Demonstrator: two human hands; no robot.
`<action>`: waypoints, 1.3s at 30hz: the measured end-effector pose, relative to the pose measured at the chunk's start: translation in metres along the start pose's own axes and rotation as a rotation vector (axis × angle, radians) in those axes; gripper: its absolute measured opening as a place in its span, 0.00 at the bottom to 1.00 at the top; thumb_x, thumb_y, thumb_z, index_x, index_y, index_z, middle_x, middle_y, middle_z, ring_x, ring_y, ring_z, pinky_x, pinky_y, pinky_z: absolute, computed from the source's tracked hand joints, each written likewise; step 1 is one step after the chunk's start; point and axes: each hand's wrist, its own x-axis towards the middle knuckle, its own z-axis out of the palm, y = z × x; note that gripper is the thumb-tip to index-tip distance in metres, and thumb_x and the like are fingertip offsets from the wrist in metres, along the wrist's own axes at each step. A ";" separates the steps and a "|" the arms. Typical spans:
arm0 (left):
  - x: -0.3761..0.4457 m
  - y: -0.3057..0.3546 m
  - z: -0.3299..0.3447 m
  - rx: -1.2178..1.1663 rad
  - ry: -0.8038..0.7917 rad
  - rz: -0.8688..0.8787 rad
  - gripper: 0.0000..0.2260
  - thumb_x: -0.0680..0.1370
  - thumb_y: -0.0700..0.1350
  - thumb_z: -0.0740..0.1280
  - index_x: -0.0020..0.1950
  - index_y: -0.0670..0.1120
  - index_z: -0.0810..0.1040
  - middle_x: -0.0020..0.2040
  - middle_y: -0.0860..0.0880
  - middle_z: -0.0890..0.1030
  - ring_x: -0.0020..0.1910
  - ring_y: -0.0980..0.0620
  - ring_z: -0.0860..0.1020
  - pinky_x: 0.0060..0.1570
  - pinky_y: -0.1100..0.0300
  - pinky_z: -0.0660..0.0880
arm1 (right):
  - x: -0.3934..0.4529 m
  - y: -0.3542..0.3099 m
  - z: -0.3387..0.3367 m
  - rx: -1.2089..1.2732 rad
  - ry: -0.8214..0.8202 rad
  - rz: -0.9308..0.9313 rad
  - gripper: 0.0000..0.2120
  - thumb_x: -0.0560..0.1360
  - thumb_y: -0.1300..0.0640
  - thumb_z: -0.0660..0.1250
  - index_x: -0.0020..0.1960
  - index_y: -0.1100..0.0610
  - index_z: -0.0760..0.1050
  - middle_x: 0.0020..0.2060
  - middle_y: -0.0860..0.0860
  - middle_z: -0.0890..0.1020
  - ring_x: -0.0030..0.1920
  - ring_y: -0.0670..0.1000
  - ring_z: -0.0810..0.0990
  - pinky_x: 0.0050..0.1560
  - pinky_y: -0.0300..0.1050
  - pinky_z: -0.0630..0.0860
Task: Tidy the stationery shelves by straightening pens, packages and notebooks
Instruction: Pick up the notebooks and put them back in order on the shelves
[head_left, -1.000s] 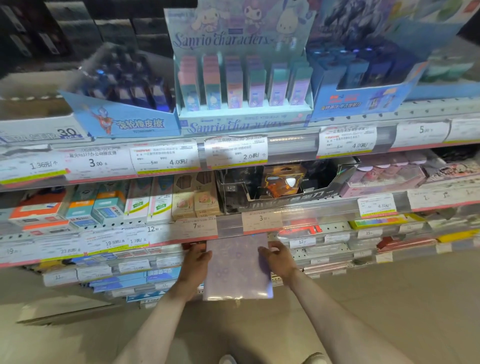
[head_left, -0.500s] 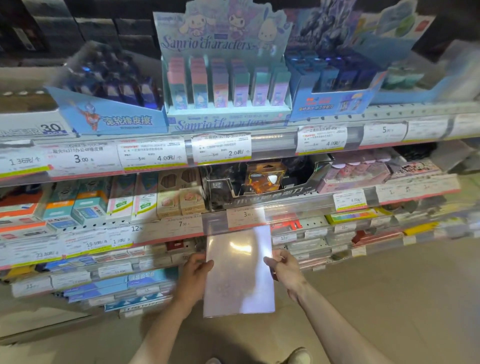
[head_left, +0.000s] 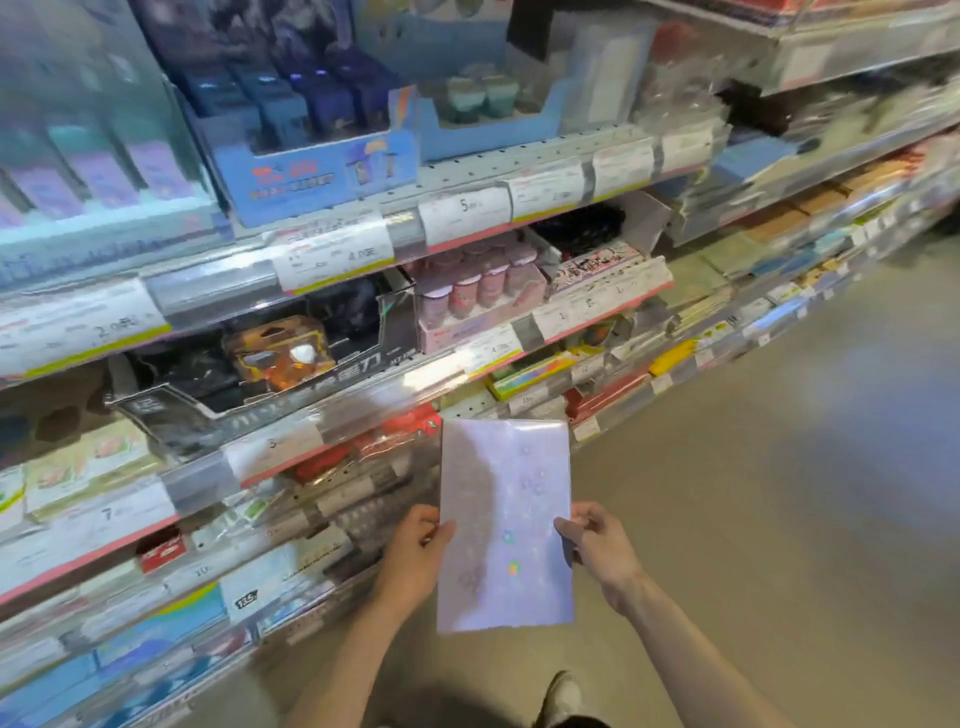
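Note:
A flat lilac package (head_left: 506, 525) with a shiny holographic cover is held upright in front of the lower shelves, clear of them. My left hand (head_left: 415, 558) grips its left edge, thumb on the front. Gripping the right edge is my right hand (head_left: 597, 545), its thumb also on the front. The package sits over the floor, just right of the low shelves of red and white boxes (head_left: 363, 467).
Tiered shelves with price-tag rails (head_left: 332, 254) run from left to far right. A black display box (head_left: 249, 374), a pink tape box (head_left: 478, 296) and blue display boxes (head_left: 311, 156) stand on them. The beige floor (head_left: 779, 493) lies to the right. My shoe (head_left: 558, 696) shows below.
The package has come out from the lower shelf and now hangs free in both hands. The view has swung to the right along the shelves.

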 end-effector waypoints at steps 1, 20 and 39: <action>0.002 0.011 0.018 0.020 -0.008 0.015 0.05 0.79 0.48 0.67 0.47 0.49 0.74 0.43 0.47 0.83 0.45 0.45 0.82 0.49 0.45 0.77 | 0.005 0.001 -0.019 0.020 0.015 -0.007 0.05 0.76 0.66 0.69 0.47 0.62 0.72 0.29 0.55 0.70 0.31 0.53 0.66 0.32 0.46 0.66; 0.085 0.298 0.317 0.056 -0.072 0.443 0.03 0.78 0.46 0.69 0.48 0.52 0.75 0.40 0.50 0.81 0.40 0.50 0.80 0.40 0.57 0.75 | 0.104 -0.137 -0.347 0.306 0.328 -0.381 0.09 0.76 0.70 0.67 0.49 0.58 0.75 0.34 0.53 0.78 0.30 0.44 0.70 0.31 0.36 0.68; 0.189 0.513 0.436 -0.051 0.079 0.702 0.03 0.79 0.47 0.68 0.52 0.51 0.76 0.46 0.53 0.82 0.42 0.57 0.81 0.43 0.60 0.79 | 0.216 -0.338 -0.519 0.168 0.239 -0.661 0.06 0.79 0.65 0.66 0.53 0.56 0.73 0.37 0.44 0.85 0.39 0.42 0.82 0.44 0.40 0.74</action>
